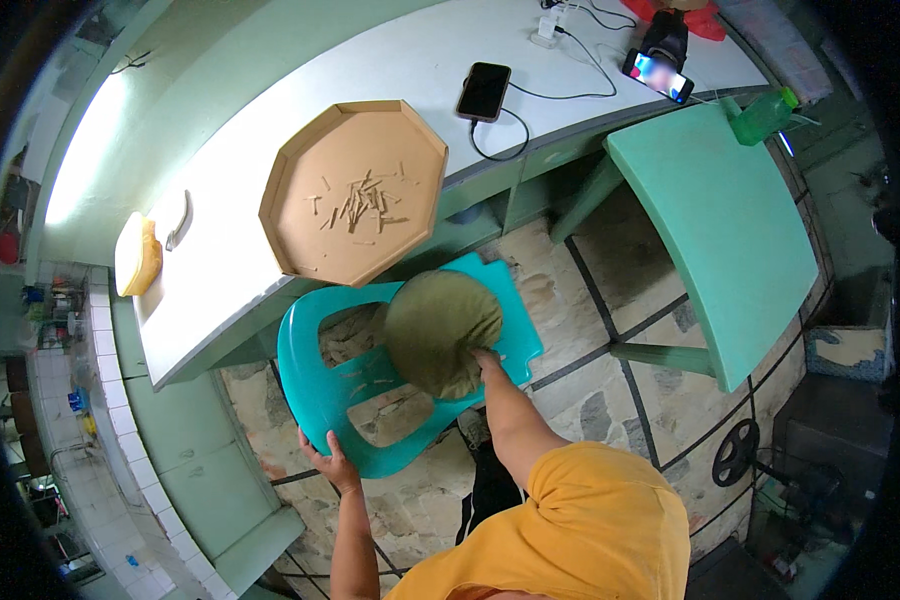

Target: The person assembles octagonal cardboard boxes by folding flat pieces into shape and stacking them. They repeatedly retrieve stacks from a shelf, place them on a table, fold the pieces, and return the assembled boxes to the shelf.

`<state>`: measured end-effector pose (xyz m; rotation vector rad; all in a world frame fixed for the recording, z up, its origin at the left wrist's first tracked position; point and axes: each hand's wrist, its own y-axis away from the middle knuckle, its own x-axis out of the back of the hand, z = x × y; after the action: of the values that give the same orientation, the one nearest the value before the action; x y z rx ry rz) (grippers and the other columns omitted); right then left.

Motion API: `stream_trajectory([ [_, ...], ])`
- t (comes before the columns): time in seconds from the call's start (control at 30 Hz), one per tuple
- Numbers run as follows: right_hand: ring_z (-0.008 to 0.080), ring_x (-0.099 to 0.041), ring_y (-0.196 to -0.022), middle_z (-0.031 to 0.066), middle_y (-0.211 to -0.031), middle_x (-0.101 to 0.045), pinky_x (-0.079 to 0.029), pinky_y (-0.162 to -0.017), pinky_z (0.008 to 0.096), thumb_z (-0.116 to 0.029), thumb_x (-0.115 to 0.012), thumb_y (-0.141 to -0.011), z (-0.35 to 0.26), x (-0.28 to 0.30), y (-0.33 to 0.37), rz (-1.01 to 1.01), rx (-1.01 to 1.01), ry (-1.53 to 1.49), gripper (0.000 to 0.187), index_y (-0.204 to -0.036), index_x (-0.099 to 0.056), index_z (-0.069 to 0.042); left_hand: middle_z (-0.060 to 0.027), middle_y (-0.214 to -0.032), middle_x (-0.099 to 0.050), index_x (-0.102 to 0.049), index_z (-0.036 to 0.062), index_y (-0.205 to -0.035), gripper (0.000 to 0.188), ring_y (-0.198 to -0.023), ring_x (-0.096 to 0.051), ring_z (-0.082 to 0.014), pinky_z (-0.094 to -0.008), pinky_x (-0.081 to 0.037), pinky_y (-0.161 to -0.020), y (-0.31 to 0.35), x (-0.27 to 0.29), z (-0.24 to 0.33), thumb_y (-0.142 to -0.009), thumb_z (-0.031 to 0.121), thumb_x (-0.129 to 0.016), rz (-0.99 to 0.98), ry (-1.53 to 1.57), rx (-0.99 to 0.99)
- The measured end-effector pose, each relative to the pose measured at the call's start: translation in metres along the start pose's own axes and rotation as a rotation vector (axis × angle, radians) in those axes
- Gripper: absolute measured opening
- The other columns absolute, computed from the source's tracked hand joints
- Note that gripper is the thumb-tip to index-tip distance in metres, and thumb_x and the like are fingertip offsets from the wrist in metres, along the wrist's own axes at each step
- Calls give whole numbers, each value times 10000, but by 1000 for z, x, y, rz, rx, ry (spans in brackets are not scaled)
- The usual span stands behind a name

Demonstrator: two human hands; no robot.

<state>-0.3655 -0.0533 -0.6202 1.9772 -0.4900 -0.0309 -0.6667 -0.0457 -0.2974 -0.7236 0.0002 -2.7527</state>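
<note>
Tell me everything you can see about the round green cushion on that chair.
The cushion is round and dull olive green, with a soft, cloth-like look. Its face is mostly smooth, wrinkling near the edge by the person's right hand. That hand touches its near right side; whether any fingers are tucked underneath is hard to tell. It lies over the seat of a turquoise chair, covering part of it.

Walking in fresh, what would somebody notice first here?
Probably the bright turquoise chair in the middle, bearing a round olive cushion. The left hand touches the chair's edge; the right hand grips the cushion's edge. Next, an octagonal cardboard tray with small sticks on the white counter beyond.
</note>
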Motion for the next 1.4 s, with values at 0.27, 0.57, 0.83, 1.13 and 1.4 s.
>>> stream_trajectory([
  [0.27, 369, -465, -1256, 217, -1370, -481, -395, -1022, 458, -368, -636, -829, -21, 37, 47, -38, 107, 123, 625, -1315, -503, 3, -176, -1281, -499, -378, -7, -1375, 547, -1127, -504, -283, -383, -384, -985, 1, 3, -10, -925, 201, -609, 8, -85, -2],
  [0.57, 344, -446, -1286, 218, -1406, -450, -385, -1041, 409, -333, -612, -854, 17, 68, 98, -161, 125, 317, 671, -1395, -407, 7, -150, -1184, -563, -417, -8, -1332, 579, -1027, -562, -266, -371, -437, -921, -4, 3, -13, -863, 200, -684, 57, -260, -18],
  [0.83, 385, -463, -1262, 235, -1394, -458, -382, -1046, 432, -369, -602, -839, 23, 37, 146, -155, 341, 645, 694, -1398, -404, -8, -145, -1209, -544, -415, 10, -1304, 614, -1056, -557, -245, -364, -447, -910, -4, 3, -18, -794, 99, -744, -8, 141, 151],
  [1.13, 376, -535, -1183, 255, -1273, -553, -431, -993, 436, -359, -599, -828, 28, 14, 186, -22, 380, 789, 603, -1320, -503, -24, -142, -1004, -650, -570, -33, -1102, 315, -876, -624, -249, -362, -485, -799, -9, 33, -28, -817, 52, -673, 33, 113, 81],
  [1.4, 358, -584, -1105, 202, -1175, -627, -459, -955, 418, -337, -607, -822, 76, 57, 253, 39, 521, 870, 459, -1192, -622, -65, -182, -995, -647, -564, -37, -1106, 332, -888, -625, -340, -416, -478, -806, -49, 137, -82, -812, 78, -669, 147, 31, 41],
])
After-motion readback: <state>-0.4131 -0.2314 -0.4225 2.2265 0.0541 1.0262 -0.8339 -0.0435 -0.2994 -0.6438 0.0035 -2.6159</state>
